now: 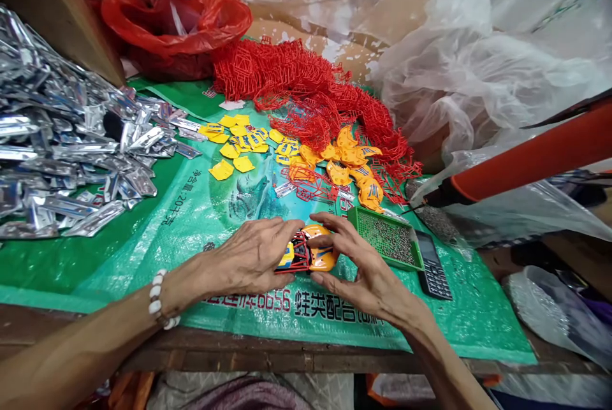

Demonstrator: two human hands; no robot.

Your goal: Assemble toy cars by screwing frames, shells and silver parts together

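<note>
Two bare hands meet over a small orange moulded-plastic toy car body point(318, 256) at the near middle of a tabletop covered by a green woven plastic sheet point(191, 219) printed with characters. The left hand point(253, 257) closes its fingers on the piece's left end, where a red lattice-like plastic frame point(300, 257) sits against the orange shell beside a yellow-and-blue patch; the right hand point(356, 263) pinches the right end between thumb and forefinger, its other fingers loosely spread. The piece lies directly between the two hands, its long axis running left to right across the view, each hand about equally near. Whether the red frame is already seated in the shell or only pressed against it cannot be told from this angle.

Just beyond the right hand sits a green rectangular plastic tray point(387, 238) of what appear to be small metal screws, and beside it a dark push-button mobile phone point(433, 266). Farther back lie loose yellow flat plastic pieces point(234, 148), more orange shells point(356, 171) and a tangled heap of red plastic frames point(306, 88). A pile of silvery foil-like strips point(57, 142) fills the left, with a red plastic bag point(182, 21) behind. A red-orange tube point(530, 158) crosses clear plastic sheeting point(468, 78) at right. A white beaded bracelet point(160, 301) circles the left wrist.
</note>
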